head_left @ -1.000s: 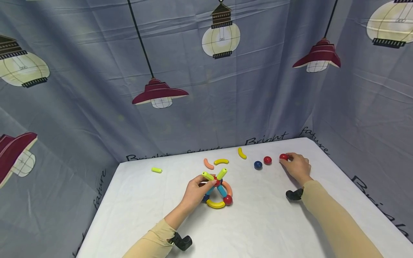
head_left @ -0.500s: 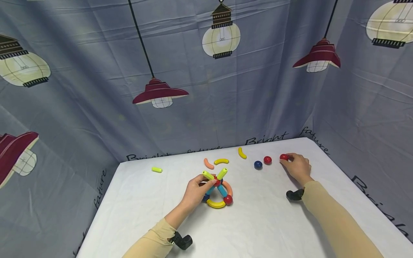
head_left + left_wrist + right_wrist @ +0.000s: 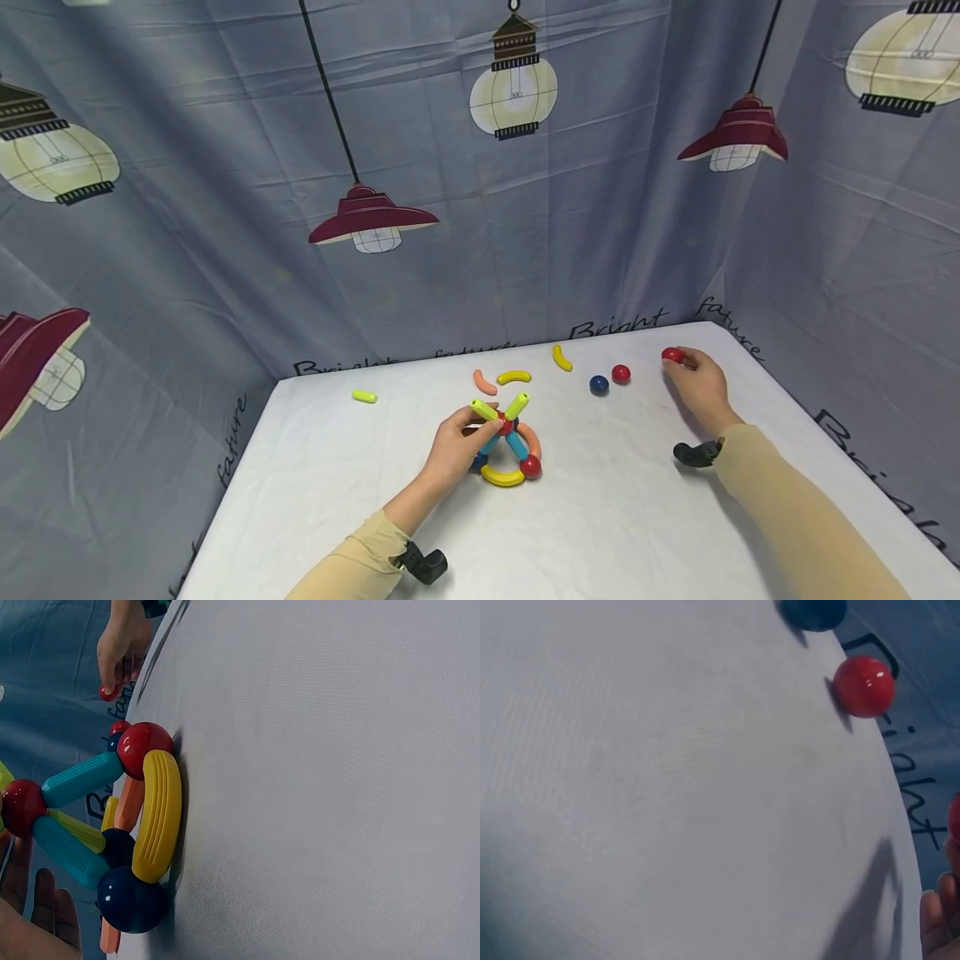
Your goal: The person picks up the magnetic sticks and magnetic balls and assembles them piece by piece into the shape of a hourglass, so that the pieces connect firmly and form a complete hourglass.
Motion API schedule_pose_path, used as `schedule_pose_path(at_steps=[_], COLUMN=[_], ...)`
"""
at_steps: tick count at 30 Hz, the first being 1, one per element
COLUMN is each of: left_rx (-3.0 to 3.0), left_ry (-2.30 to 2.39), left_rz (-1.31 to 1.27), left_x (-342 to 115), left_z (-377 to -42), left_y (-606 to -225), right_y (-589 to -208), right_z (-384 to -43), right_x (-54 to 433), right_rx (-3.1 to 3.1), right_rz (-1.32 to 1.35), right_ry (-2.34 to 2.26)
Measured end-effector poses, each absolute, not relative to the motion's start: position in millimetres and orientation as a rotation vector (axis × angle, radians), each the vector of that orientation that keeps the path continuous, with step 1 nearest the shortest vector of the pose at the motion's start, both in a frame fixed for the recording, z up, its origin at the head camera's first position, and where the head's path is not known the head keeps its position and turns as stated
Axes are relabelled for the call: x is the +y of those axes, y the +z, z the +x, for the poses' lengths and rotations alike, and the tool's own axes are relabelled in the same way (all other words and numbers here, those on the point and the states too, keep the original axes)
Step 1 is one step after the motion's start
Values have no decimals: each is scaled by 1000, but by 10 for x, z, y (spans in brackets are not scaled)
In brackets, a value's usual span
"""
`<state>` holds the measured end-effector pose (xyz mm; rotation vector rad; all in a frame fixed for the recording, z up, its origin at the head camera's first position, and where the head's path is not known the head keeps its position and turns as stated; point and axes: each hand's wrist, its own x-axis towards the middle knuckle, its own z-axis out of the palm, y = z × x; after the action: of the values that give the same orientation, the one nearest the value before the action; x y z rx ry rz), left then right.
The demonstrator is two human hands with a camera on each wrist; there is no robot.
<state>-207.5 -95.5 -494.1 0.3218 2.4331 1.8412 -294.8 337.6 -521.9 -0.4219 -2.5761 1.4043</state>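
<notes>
My left hand (image 3: 453, 447) pinches the red ball (image 3: 504, 424) at the top of a built frame of rods and balls. Two lime green rods (image 3: 517, 406) rise from that ball, and blue rods (image 3: 71, 851) slope down from it. At the base, a curved yellow rod (image 3: 159, 817) joins a red ball (image 3: 145, 749) to a dark blue ball (image 3: 132, 900). Curved orange rods (image 3: 529, 440) lie partly behind. Over at the right, my right hand (image 3: 702, 388) pinches a loose red ball (image 3: 672, 355) between thumb and fingers, above the table.
A dark blue ball (image 3: 599, 385) and a red ball (image 3: 621, 374) sit left of my right hand. Behind the frame lie two curved yellow rods (image 3: 513, 377) and a curved orange rod (image 3: 484, 382). A lime green rod (image 3: 364, 396) lies toward the left of the white table (image 3: 315, 467).
My right hand has lifted the red ball and moved slightly right and up in the head view. The left hand and the frame stay in place.
</notes>
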Motion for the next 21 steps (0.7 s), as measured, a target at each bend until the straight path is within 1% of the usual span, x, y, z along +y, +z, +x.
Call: schedule_pose_path(at_steps=[6, 10, 15, 21], left_rx=[2409, 2393, 2376, 2347], left_ry=[1912, 1959, 1985, 2022], left_rz=[327, 317, 282, 282], left_x=[-954, -956, -958, -950], left_z=[-2063, -2062, -2064, -2056], left_y=[-4947, -4944, -4950, -4952], right_y=[-5096, -4936, -4708, -4469], right_z=[-2949, -2946, -2932, -2894], right_x=[3313, 3174, 2879, 2397], right_rx=[-2487, -2478, -2450, -2483], right_rz=[-369, -266, -75, 105], right_ry=[1494, 1543, 1626, 1706])
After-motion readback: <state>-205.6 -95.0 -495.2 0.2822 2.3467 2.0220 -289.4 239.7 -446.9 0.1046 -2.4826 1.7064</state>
